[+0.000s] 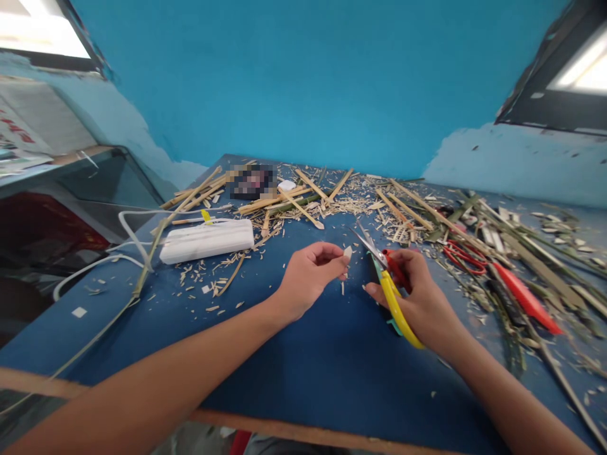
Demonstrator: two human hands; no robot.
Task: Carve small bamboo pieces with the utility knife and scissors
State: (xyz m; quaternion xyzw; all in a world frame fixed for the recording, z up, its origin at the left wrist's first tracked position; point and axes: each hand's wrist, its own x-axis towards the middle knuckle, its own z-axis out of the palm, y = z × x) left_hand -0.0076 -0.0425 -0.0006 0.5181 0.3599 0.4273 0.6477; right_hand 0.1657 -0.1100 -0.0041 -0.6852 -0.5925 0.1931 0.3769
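Observation:
My left hand (310, 278) pinches a small pale pointed piece (348, 252) between thumb and fingertips, over the middle of the blue table. Just to its right, my right hand (417, 294) is closed on a pair of scissors (392, 302) with yellow and red on the handles. The blades point up and left, slightly parted, a short way from the pale piece and not touching it. Beneath the scissors lies a dark and teal-green object (394, 325), mostly hidden by my right hand and the scissors.
A white power strip (208, 241) with cables lies at left. Bamboo strips (303, 205) and shavings cover the table's back. At right are red-handled scissors (465, 258), a red tool (526, 297) and more strips. The blue wall (284, 76) stands behind.

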